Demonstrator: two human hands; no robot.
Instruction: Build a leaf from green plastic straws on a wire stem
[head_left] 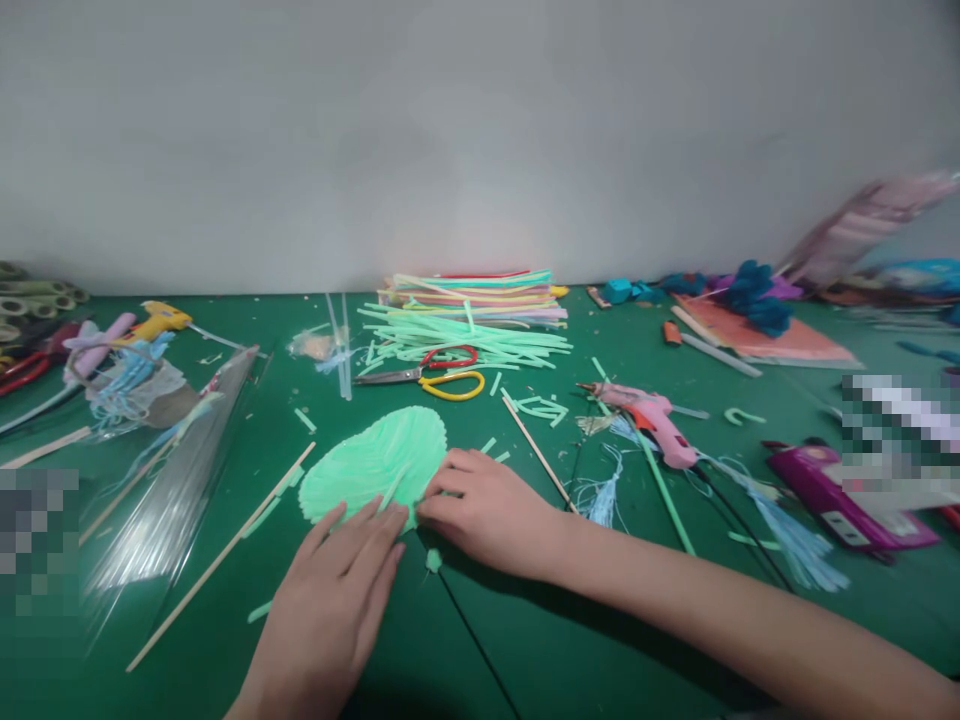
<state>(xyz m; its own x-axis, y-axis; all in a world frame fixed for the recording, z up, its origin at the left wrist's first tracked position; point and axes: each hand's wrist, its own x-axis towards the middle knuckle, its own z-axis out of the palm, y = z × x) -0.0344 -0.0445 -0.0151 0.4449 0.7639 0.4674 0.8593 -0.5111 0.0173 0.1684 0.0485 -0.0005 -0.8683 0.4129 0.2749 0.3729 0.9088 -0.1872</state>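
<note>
A light green, leaf-shaped piece made of pipe cleaners laid side by side (pixel 367 455) lies on the green tabletop before me. My left hand (pixel 334 580) rests on its near edge, fingers stretched out. At the right edge of the leaf, my right hand (pixel 491 510) has its fingers curled and closed on the green fuzzy material; the fingertips are partly hidden. A dark thin stem (pixel 474 635) runs from beneath the hands toward me, with a small green tuft (pixel 433 561) beside its upper end.
Behind the leaf are scissors (pixel 453 386) and a pile of pipe cleaners (pixel 465 335). A pink glue gun (pixel 656 420) and blue tassels (pixel 604 497) lie to the right. Wooden sticks (pixel 225 550) and a clear plastic sleeve (pixel 180 470) lie left. A grey wall (pixel 450 140) stands behind.
</note>
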